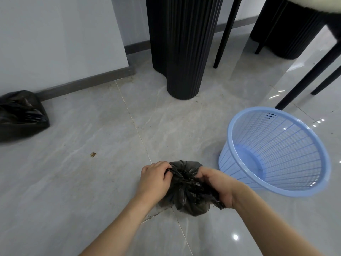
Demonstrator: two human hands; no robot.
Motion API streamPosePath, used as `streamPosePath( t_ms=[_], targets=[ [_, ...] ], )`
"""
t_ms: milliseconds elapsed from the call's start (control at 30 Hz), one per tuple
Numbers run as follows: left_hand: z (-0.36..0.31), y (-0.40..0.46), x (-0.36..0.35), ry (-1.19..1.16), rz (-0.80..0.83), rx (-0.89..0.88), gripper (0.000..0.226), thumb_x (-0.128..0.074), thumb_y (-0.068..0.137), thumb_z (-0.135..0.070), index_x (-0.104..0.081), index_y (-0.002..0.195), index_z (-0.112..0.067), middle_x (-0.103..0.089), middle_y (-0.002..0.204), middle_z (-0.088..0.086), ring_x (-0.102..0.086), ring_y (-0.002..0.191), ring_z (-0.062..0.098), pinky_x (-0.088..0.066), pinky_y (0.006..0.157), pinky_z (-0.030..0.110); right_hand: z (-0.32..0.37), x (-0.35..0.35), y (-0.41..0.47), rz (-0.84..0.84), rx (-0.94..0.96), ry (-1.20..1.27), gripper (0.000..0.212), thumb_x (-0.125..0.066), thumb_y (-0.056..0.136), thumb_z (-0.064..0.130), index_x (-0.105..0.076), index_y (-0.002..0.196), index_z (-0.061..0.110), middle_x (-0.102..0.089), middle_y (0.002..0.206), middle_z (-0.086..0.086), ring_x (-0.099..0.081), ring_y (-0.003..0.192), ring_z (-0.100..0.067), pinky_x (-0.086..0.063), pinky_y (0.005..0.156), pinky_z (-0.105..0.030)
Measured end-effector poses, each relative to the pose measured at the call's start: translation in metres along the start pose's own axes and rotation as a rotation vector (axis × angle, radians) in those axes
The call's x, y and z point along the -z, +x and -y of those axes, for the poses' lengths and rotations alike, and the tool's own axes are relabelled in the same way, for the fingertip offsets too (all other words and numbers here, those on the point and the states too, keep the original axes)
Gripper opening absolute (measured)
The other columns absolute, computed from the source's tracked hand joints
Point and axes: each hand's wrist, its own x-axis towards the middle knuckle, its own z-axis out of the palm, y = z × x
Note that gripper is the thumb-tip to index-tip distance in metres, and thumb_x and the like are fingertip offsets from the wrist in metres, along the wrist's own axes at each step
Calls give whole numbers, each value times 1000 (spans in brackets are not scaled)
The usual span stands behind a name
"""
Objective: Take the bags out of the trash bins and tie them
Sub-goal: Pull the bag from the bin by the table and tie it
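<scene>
Left hand (154, 177) and right hand (215, 183) both closed around gathered top of black bag (186, 193) on the floor, blue bin (273, 152) just right, second bag (20, 115) far left.

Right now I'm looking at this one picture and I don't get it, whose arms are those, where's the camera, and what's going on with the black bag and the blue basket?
There is no machine here. The camera is worn on a person's head and looks forward and down, so the two bare arms coming in from the bottom are that person's own. The left hand and the right hand both grip the gathered top of a black trash bag that sits on the grey tiled floor, apparently tying it. To the right stands a light blue mesh trash bin, tipped toward the camera, with no bag in it. At far left, by the wall, lies a second black bag. Behind are black fluted table bases and chair legs. A small brown scrap lies on the floor.
</scene>
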Motion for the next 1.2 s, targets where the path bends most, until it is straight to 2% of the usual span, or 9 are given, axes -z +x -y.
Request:
streamPosePath(
  t_ms=[200,400,500,633,800,900,967,1067,1200],
  targets=[
    [2,-10,14,-253,128,18,34,-48,70,-22,-45,99,-40,-48,103,-26,-44,104,-1,-33,98,32,-3,2,6,-110,21,27,19,-52,68,13,-62,80,4,-70,77,-19,-66,64,-30,-53,59,-31],
    [0,-19,17,-219,183,-104,42,-53,76,-48,-44,117,-48,-37,121,-31,-32,118,-5,-19,100,19,-1,0,8,-178,90,-31,35,-46,61,5,-70,86,1,-71,83,-21,-69,72,-33,-55,66,-36],
    [-7,-15,10,-148,156,-122,42,-58,82,-51,-50,122,-43,-38,122,-24,-30,116,-3,-18,98,16,0,-3,6,-181,108,-74,34,-42,69,-2,-75,76,4,-73,81,-23,-70,70,-33,-56,61,-35],
    [-13,-9,7,-131,77,-100,3,-56,90,-28,-58,88,-28,-49,111,-19,-39,109,5,-28,96,24,2,-5,4,-232,131,-108,36,-41,70,-5,-75,76,4,-73,86,-25,-70,77,-37,-59,71,-41],
    [-14,-5,18,-288,107,-6,28,-47,89,-18,-43,64,-31,-57,95,-14,-52,94,9,-42,85,29,3,-3,3,-320,225,-131,23,-51,89,7,-72,88,16,-70,93,-13,-67,88,-29,-58,76,-38],
    [-12,-3,23,-318,97,68,18,-45,87,-26,-49,70,-25,-58,75,-11,-54,71,9,-44,67,32,3,-6,1,-319,251,-156,21,-52,90,10,-71,90,17,-68,93,-9,-66,86,-23,-56,62,-28],
    [-13,-4,25,-377,109,107,12,-46,85,-35,-47,77,-26,-51,63,-10,-45,58,8,-39,60,32,4,-9,0,-323,263,-165,23,-49,90,7,-71,90,14,-70,92,-11,-67,87,-26,-60,69,-35],
    [-16,-5,26,-486,242,129,29,-47,80,-60,-49,89,-33,-54,66,-20,-47,62,2,-38,64,29,7,-12,-3,-329,289,-136,20,-51,89,6,-70,92,11,-70,95,-15,-67,94,-32,-57,86,-45],
    [-21,-2,23,-308,378,128,44,-44,76,-74,-56,76,-32,-58,69,-14,-55,68,6,-40,62,28,9,-13,-1,-328,323,-93,19,-51,88,6,-70,93,10,-70,98,-20,-67,95,-35,-57,86,-48]
  ],
)
